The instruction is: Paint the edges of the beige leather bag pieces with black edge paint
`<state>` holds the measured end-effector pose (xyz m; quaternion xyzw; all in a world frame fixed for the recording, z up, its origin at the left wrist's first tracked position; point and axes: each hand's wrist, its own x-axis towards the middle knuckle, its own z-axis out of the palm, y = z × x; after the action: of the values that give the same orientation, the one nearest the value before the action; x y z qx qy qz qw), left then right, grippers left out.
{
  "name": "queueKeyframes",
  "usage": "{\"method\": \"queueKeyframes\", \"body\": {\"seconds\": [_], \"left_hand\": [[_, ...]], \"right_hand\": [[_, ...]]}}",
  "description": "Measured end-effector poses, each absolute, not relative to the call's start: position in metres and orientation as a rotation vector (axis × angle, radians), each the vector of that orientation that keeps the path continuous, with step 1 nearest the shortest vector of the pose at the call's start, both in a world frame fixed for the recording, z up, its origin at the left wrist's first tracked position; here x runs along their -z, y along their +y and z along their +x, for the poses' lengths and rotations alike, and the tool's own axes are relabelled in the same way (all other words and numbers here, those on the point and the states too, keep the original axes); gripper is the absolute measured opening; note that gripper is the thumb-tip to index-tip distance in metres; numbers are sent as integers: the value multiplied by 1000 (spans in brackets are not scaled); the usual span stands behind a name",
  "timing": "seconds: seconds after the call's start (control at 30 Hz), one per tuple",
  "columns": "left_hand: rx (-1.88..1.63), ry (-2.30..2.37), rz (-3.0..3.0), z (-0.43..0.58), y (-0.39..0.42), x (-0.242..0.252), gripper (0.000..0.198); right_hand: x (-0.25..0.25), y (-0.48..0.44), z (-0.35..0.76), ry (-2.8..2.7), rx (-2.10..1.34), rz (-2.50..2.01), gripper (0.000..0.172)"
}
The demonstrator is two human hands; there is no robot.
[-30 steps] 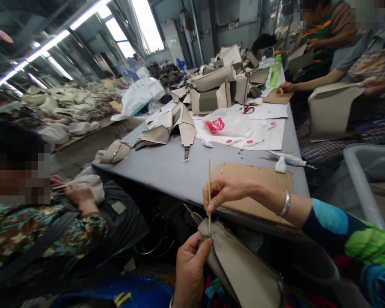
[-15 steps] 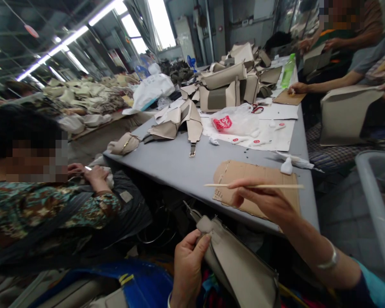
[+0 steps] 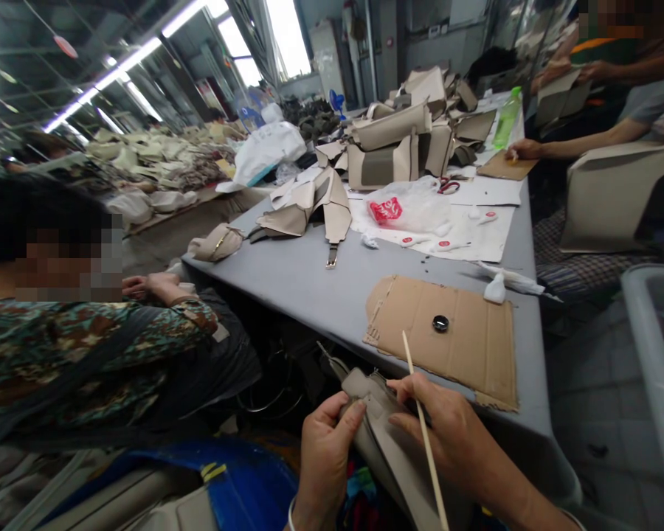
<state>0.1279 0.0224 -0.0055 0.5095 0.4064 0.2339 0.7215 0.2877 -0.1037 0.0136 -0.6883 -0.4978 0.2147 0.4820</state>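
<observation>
- One bare left hand [image 3: 327, 450] clamps a taupe, leather-like bag piece [image 3: 377, 413] near its upper end, before the table, thumb pressed over bent fingers.
- The right hand [image 3: 448, 428] holds a thin, pale wooden stick [image 3: 425, 426] slantwise across its fingers; whether thumb and forefinger also pinch the piece, I cannot tell.
- Beside the left hand, a blue plastic container [image 3: 249, 476] has flat beige pieces [image 3: 188, 512] inside its curved rim.
- At right, a grey plastic bin [image 3: 645, 361] shows its rounded rim; its contents are mostly cut off.
- Just past the hands runs the near edge of the grey-covered table [image 3: 277, 284].
- By that edge lies a brown corrugated cardboard sheet [image 3: 406, 306], bearing a small, round black dish [image 3: 440, 323], contents too small to tell, and a squat white bottle [image 3: 494, 290] at its far right corner.
- Grey surface separates the cardboard from a dark buckled strap [image 3: 331, 252].
- Farther, a crumpled clear plastic bag with red print [image 3: 420, 206] lies on white paper [image 3: 496, 234]; a translucent green bottle [image 3: 507, 122] stands by the right edge.
</observation>
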Motion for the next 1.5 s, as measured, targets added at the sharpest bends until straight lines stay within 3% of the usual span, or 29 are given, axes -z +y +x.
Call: {"method": "queueKeyframes", "body": {"seconds": [0.43,0.83,1.23,1.5], "left_hand": [[-546,928,1122,124,24,7,28],[-808,1113,1138,119,6,3,32],[-711,1100,1009,113,6,8,32],[-575,1003,992,110,7,-9,21]], "right_hand": [[-20,-97,292,-1271,-557,-1573,18],[-35,-73,283,-1505,-399,-1550,19],[-19,-73,276,-1492,-323,-1436,22],[-15,-72,288,-1520,-343,-1395,22]]}}
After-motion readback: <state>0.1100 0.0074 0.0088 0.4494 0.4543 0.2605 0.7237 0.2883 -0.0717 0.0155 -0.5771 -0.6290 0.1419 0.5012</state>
